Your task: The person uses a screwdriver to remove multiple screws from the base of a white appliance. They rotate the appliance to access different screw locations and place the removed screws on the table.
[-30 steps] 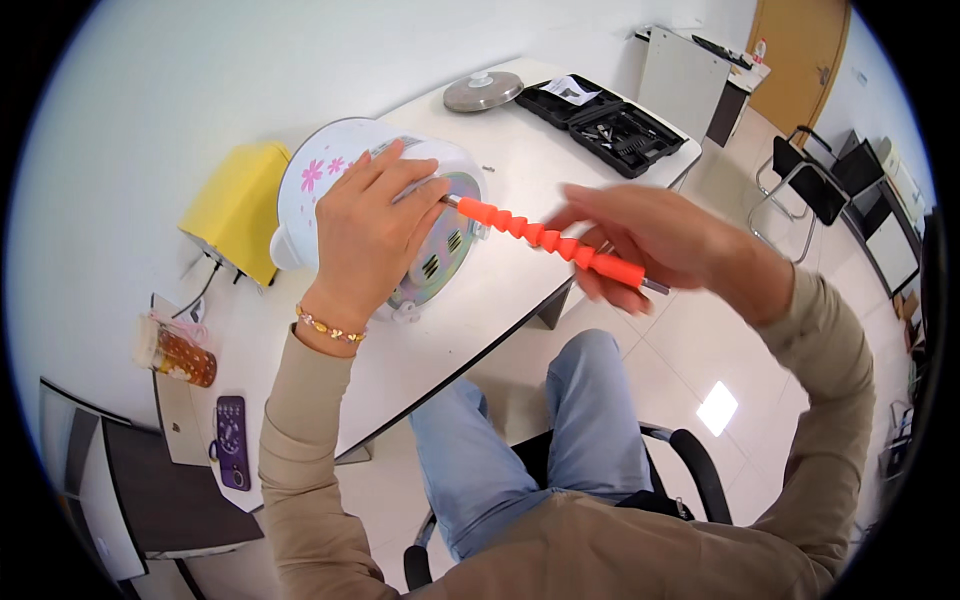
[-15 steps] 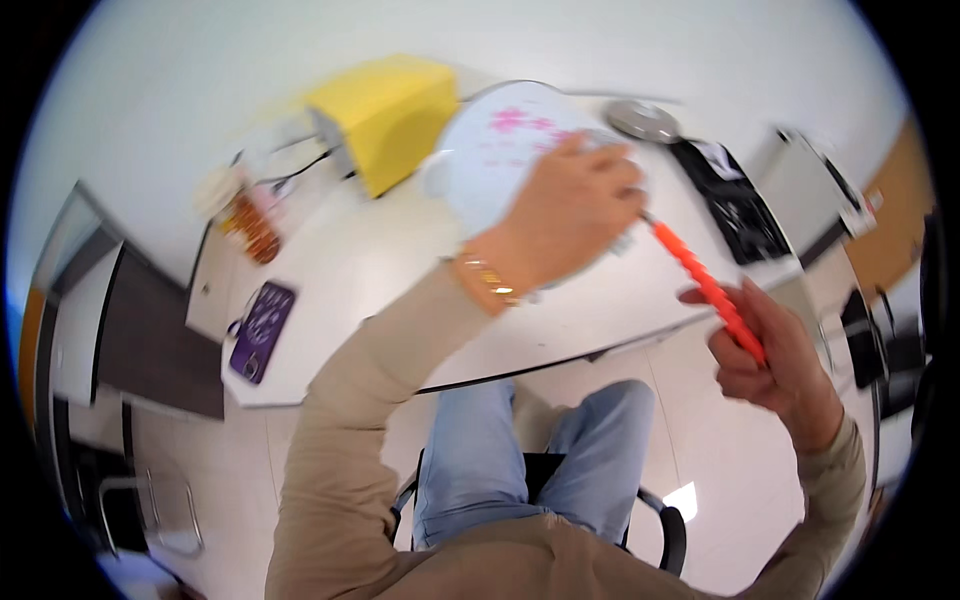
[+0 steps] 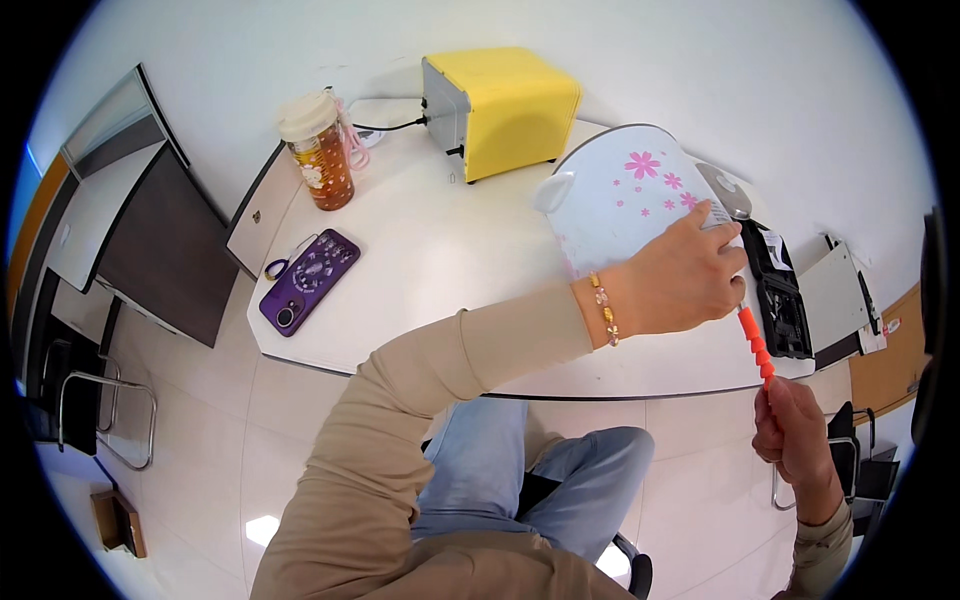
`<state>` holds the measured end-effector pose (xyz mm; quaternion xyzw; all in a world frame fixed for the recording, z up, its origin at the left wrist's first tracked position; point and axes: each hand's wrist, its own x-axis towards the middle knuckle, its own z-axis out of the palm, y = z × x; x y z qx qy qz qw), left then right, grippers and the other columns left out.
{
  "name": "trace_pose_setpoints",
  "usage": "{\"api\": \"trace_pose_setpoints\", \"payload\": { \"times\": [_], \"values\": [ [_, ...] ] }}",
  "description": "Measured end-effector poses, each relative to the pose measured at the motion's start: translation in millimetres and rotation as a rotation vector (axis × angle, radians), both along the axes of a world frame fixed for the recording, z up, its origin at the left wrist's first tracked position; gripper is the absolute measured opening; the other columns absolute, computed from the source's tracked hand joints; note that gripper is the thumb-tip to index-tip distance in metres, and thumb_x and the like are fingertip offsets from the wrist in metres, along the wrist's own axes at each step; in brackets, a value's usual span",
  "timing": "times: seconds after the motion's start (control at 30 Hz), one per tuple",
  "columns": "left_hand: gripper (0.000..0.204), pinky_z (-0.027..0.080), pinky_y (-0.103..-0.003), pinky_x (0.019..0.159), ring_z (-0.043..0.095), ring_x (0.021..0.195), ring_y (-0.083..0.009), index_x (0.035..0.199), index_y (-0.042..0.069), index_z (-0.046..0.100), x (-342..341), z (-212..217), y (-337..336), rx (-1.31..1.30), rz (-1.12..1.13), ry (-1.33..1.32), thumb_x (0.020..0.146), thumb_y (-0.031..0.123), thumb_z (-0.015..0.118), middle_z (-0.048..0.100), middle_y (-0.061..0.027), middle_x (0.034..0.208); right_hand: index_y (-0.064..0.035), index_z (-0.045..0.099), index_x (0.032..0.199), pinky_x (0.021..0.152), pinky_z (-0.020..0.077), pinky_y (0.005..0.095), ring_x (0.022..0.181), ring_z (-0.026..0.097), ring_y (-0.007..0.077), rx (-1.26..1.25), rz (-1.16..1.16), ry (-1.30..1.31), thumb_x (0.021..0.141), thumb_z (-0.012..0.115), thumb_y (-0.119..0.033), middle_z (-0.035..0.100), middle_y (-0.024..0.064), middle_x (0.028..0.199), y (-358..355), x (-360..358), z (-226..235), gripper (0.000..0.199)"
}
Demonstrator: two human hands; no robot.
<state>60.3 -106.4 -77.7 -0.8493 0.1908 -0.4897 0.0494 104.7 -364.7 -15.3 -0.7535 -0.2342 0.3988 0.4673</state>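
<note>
Left hand (image 3: 680, 280) resting on white flowered cooker (image 3: 620, 200), right hand (image 3: 795, 435) gripping orange screwdriver (image 3: 755, 345), yellow box (image 3: 505, 105) behind, purple phone (image 3: 310, 280) on white table (image 3: 440, 260)

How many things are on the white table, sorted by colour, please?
Yellow: 1, the box appliance
Purple: 1, the phone
White with pink flowers: 1, the cooker
Amber: 1, the drink bottle
Black: 1, the tool case
Total: 5

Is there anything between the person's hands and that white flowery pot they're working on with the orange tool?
Nothing visible. The left hand already rests on the white flowered pot, and the right hand holds the orange screwdriver, whose upper end runs in under the left hand at the pot. The tip itself is hidden.
</note>
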Motion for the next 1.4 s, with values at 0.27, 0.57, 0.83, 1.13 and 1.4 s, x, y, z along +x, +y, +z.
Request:
{"api": "trace_pose_setpoints", "payload": {
  "times": [0.27, 0.57, 0.83, 1.13, 1.4],
  "values": [
    [0.009, 0.046, -0.051, 0.092, 0.058, 0.107, -0.0272, 0.077, 0.008, 0.065, 2.1, -1.9, 0.7, 0.006, 0.014, -0.014, 0.073, 0.015, 0.064, 0.064, -0.007, 0.094, -0.004, 0.048, 0.072, 0.038, 0.0205, 0.0226, 0.04, 0.025, 0.003, -0.109, 0.075, -0.64, 0.1, 0.043, -0.024, 0.033, -0.0059, 0.048, 8.2, -9.5, -4.2, 0.035],
    [0.011, 0.049, -0.043, 0.09, 0.061, 0.104, -0.0231, 0.081, 0.011, 0.065, 9.3, -2.8, 1.6, 0.004, -0.034, -0.06, 0.072, 0.016, 0.067, 0.067, -0.0041, 0.099, 0.0053, 0.055, 0.109, 0.036, 0.0223, 0.0229, 0.036, 0.023, 0.007, 0.172, -0.003, 0.264, 0.103, 0.025, -0.033, 0.036, 0.0004, 0.048, -2.0, 1.4, 2.7, 0.049],
    [0.014, 0.051, -0.042, 0.089, 0.063, 0.103, -0.024, 0.085, 0.007, 0.066, 3.1, 3.4, 0.8, 0.062, -0.037, -0.067, 0.075, 0.015, 0.07, 0.069, -0.0072, 0.1, 0.0032, 0.049, 0.124, 0.035, 0.0233, 0.0221, 0.036, 0.024, 0.0066, 0.112, 0.078, 0.352, 0.103, 0.024, -0.035, 0.034, 0.0001, 0.047, -0.9, 4.5, 9.6, 0.05],
    [0.018, 0.052, -0.043, 0.088, 0.064, 0.101, -0.0251, 0.088, 0.004, 0.066, 3.1, 5.0, 3.7, 0.058, -0.058, -0.052, 0.074, 0.014, 0.072, 0.069, -0.0099, 0.099, 0.0004, 0.039, 0.135, 0.032, 0.0264, 0.0219, 0.032, 0.028, 0.0077, 0.092, 0.164, 0.428, 0.104, 0.018, -0.038, 0.039, 0.0012, 0.047, 25.8, 13.6, 18.2, 0.054],
    [0.019, 0.051, -0.041, 0.087, 0.065, 0.1, -0.0234, 0.087, 0.004, 0.066, 0.4, 1.2, 1.1, 0.012, -0.075, -0.088, 0.072, 0.012, 0.073, 0.069, -0.009, 0.1, 0.0016, 0.045, 0.13, 0.033, 0.0302, 0.0242, 0.032, 0.034, 0.0118, 0.199, 0.163, 0.588, 0.102, 0.021, -0.044, 0.045, 0.0055, 0.05, 20.5, 23.5, 1.4, 0.059]
  ]
}}
